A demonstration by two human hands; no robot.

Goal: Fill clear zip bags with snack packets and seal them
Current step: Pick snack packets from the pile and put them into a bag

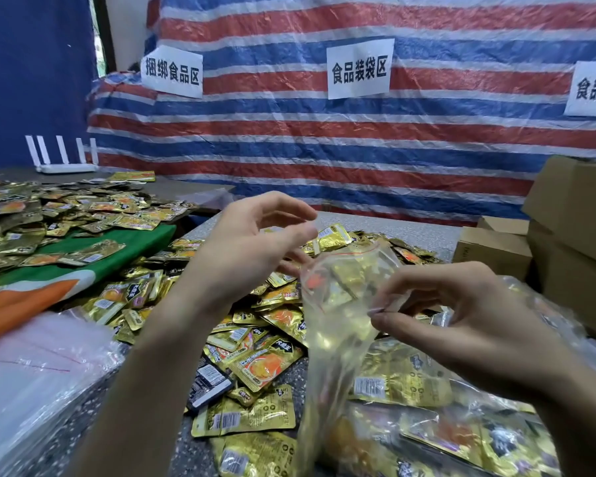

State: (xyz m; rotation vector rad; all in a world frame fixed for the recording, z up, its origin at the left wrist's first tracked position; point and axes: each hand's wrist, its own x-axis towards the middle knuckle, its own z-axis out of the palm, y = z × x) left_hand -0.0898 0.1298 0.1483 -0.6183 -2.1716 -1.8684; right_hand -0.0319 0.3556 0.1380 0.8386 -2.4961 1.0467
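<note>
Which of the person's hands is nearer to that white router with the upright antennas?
Left. The left hand is raised to the right of the white antenna router; the right hand is farther right, pinching a clear plastic zip bag.

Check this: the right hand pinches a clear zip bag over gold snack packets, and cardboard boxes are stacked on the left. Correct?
No. The head view shows the cardboard boxes stacked on the right, not the left. The right hand does pinch the clear zip bag over the gold snack packets.
</note>
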